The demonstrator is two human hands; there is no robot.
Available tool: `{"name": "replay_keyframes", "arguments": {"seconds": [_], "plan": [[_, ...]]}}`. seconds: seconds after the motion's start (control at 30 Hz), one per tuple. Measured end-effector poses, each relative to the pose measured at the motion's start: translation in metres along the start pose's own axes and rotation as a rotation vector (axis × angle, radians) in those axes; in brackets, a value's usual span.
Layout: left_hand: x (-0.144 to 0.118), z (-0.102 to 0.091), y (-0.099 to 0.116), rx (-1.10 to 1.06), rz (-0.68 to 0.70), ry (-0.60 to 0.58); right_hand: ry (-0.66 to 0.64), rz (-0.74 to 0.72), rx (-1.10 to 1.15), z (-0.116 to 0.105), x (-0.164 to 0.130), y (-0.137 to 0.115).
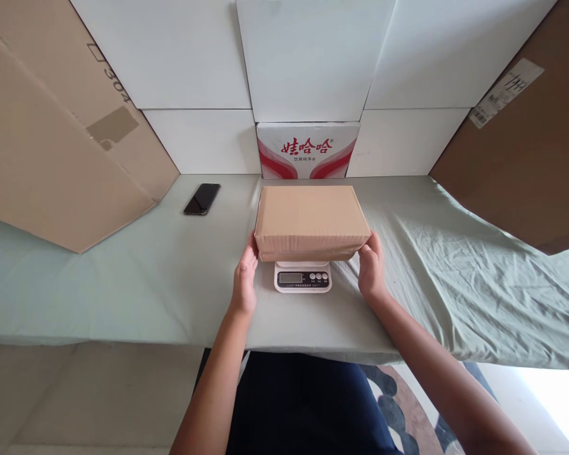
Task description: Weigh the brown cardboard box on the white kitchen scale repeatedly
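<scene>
A closed brown cardboard box (313, 212) sits over a white digital kitchen scale (303, 287), hiding the scale's weighing plate. Only the scale's front panel shows, with a small display and several round buttons; I cannot read a number on it. My left hand (245, 281) lies along the box's left side, fingers pressed to it. At the front right corner, my right hand (372, 264) has its fingers around the box edge. Whether the box rests fully on the scale or is partly borne by my hands, I cannot tell.
A black smartphone (202, 199) lies on the green cloth (146, 278) to the left. Behind the box stands a white-and-red carton (308, 151) against white panels (313, 57). Large cardboard sheets flank the table at left (66, 145) and right (526, 151).
</scene>
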State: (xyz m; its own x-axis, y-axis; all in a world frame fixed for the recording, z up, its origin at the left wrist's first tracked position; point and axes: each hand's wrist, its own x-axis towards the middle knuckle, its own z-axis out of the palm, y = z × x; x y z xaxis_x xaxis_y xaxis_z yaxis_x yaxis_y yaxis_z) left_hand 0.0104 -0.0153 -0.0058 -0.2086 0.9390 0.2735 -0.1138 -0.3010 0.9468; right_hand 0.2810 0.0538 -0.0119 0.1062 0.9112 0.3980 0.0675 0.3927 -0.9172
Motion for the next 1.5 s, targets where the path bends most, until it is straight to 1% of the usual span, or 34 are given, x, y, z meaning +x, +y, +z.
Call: {"name": "replay_keyframes", "arguments": {"seconds": [0.3,0.6,0.87,1.03,1.13,1.2,1.3,1.37,1.43,1.5], "plan": [[0.0,0.001,0.002,0.001,-0.01,0.013,-0.012,0.003,0.014,0.0,0.0,-0.001],[0.0,-0.001,-0.003,-0.006,0.008,0.005,-0.009,-0.001,0.018,0.001,0.001,0.0],[0.0,-0.001,-0.002,-0.008,0.003,0.01,-0.008,0.015,0.064,0.001,0.001,0.001],[0.0,-0.001,-0.003,0.018,-0.015,0.011,-0.056,0.015,0.037,0.002,-0.002,-0.001],[-0.002,-0.002,-0.006,0.092,-0.014,-0.059,-0.144,-0.049,-0.007,0.005,-0.01,-0.01],[-0.001,-0.002,-0.004,0.122,0.009,-0.099,-0.183,-0.081,-0.025,0.009,-0.012,-0.018],[0.014,0.001,0.008,0.113,0.071,-0.106,-0.178,-0.119,-0.023,0.017,0.001,-0.031],[0.035,0.005,0.021,0.12,0.115,-0.114,-0.167,-0.167,-0.005,0.025,0.023,-0.035],[0.065,0.011,0.03,0.145,0.158,-0.13,-0.147,-0.219,0.017,0.036,0.052,-0.029],[0.095,0.017,0.027,0.162,0.179,-0.114,-0.108,-0.257,0.047,0.047,0.08,-0.014]]}}
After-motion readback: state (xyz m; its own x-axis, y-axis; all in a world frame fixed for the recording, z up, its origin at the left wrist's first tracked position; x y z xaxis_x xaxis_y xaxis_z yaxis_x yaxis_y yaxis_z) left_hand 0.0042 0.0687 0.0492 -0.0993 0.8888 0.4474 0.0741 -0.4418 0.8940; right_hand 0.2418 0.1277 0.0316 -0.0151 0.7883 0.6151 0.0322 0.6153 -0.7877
